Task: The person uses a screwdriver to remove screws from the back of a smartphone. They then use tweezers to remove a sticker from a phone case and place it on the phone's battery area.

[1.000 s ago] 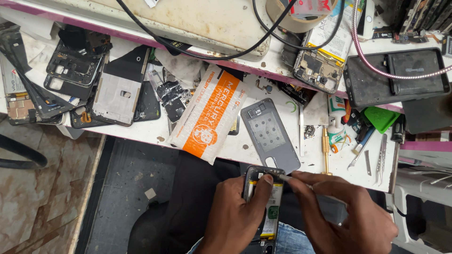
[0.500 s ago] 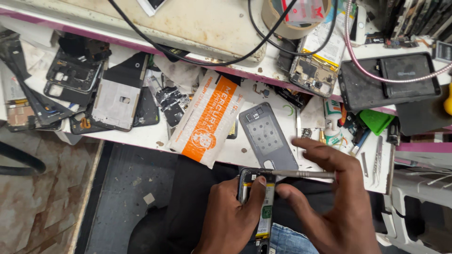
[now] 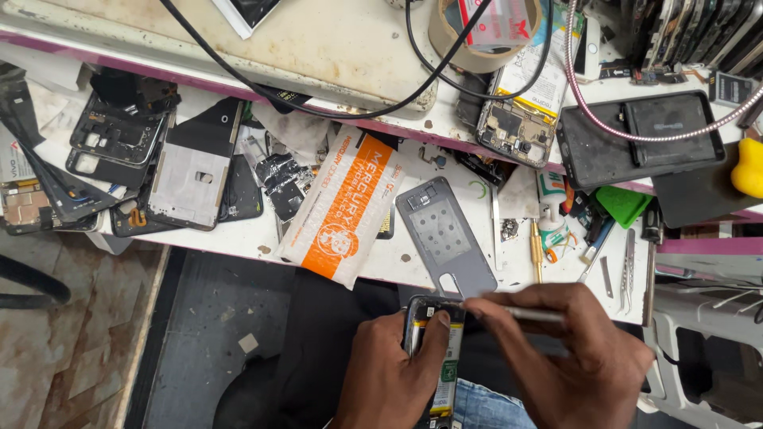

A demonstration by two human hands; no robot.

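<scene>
Worktop (image 3: 238, 242) crowded with stripped phone frames, an orange-and-white packet (image 3: 343, 208), a grey back cover (image 3: 447, 237) lying loose near the front edge. Opened phone (image 3: 435, 349) held below that edge, over the lap: back already off, insides exposed, so disassembly looks well under way; inner parts apparently not yet out. Left hand (image 3: 391, 380) grasps the phone by its side. Right hand (image 3: 584, 357) pinches a thin metal tool (image 3: 524, 314), tip at the phone's top corner. Phone's lower end cut off by the frame; tip contact unclear.

Bright even light, soft shadows under bench edge, sharp focus, slight edge distortion.
</scene>
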